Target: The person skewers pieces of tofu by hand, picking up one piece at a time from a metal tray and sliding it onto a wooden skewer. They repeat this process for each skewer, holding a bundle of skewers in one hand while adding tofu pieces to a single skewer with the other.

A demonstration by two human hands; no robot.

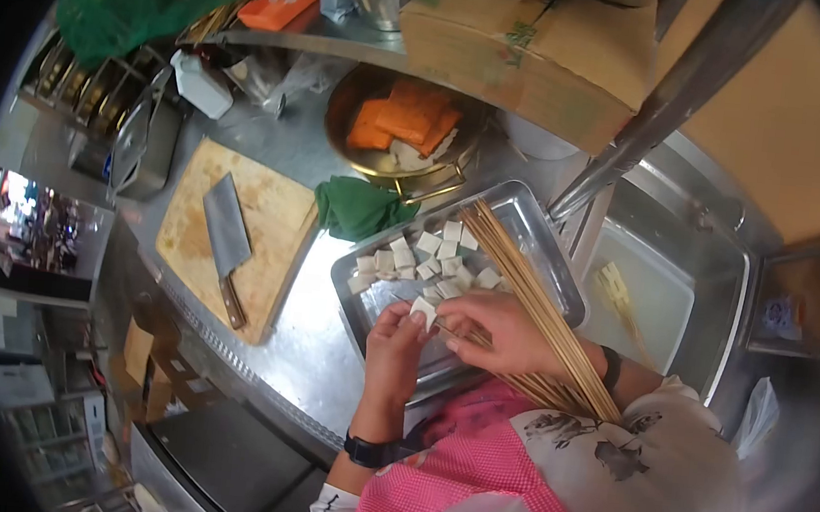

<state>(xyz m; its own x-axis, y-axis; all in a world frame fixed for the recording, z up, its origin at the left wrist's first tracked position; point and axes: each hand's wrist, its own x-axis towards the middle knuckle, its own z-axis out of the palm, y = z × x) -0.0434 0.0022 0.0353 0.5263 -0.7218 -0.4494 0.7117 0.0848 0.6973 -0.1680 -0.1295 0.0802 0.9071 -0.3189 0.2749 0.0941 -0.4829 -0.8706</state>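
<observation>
Over the near edge of a metal tray (549,245), my left hand (395,346) pinches a white cube (424,310) between thumb and fingers. Close beside it on the right, my right hand (497,331) has its fingers closed on a thin stick whose tip is at the cube. Several white cubes (429,243) lie in the tray beyond my hands. A bundle of long wooden sticks (517,273) slants across the tray and passes by my right hand and forearm.
A cutting board (282,204) with a cleaver (226,223) lies left. Behind the tray are a green cloth (360,209) and a pot (342,111) with orange pieces (402,117). A sink (723,286) is right; a cardboard box (519,49) stands above.
</observation>
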